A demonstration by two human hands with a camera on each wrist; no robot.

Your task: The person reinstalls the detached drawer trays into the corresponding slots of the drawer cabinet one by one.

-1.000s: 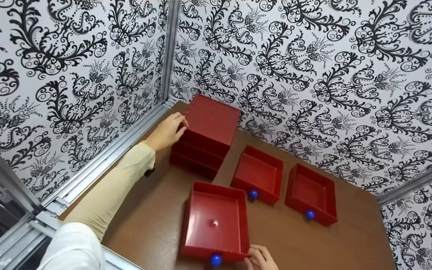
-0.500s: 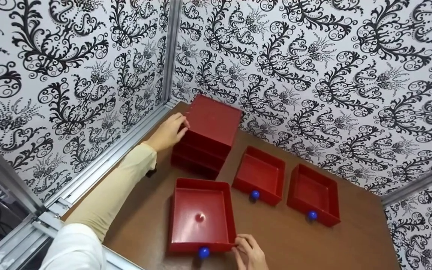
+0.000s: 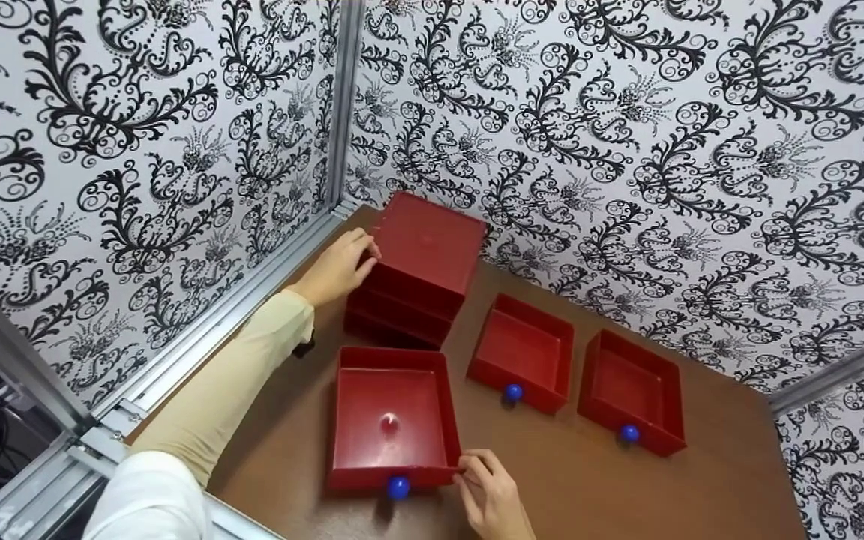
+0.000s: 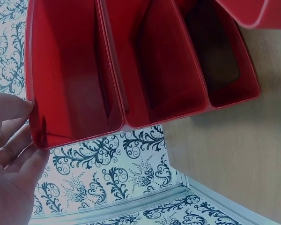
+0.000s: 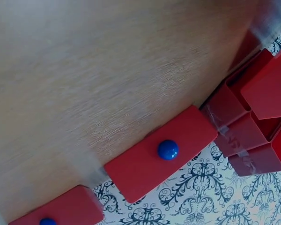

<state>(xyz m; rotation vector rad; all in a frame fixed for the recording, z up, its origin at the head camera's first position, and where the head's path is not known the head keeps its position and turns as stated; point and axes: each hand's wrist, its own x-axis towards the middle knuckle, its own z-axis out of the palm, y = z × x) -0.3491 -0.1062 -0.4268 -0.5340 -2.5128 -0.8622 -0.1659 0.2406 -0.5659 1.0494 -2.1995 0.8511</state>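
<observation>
A red cabinet (image 3: 432, 240) with three open compartments stands in the far left corner of the table. At its upper left front corner my left hand (image 3: 338, 266) grips the edge, fingers on the top and side. In the left wrist view the left hand (image 4: 14, 154) holds that corner beside the cabinet's compartments (image 4: 159, 61). My right hand (image 3: 488, 487) pinches the front right corner of a red drawer (image 3: 387, 397) with a blue knob (image 3: 398, 488). This drawer is in front of the cabinet, its back close to the lowest compartment. A corner of the drawer (image 4: 257, 9) shows near the compartments.
Two more red drawers, one in the middle (image 3: 526, 345) and one farther right (image 3: 631, 390), lie on the brown table (image 3: 574, 480), blue knobs facing forward. Patterned walls (image 3: 589, 150) close off the back and left. A metal rail (image 3: 237, 300) runs along the left edge.
My right hand has brought the drawer left and forward, closer to the cabinet's front. The left hand has kept its grip on the cabinet. The other two drawers have not moved on the table.
</observation>
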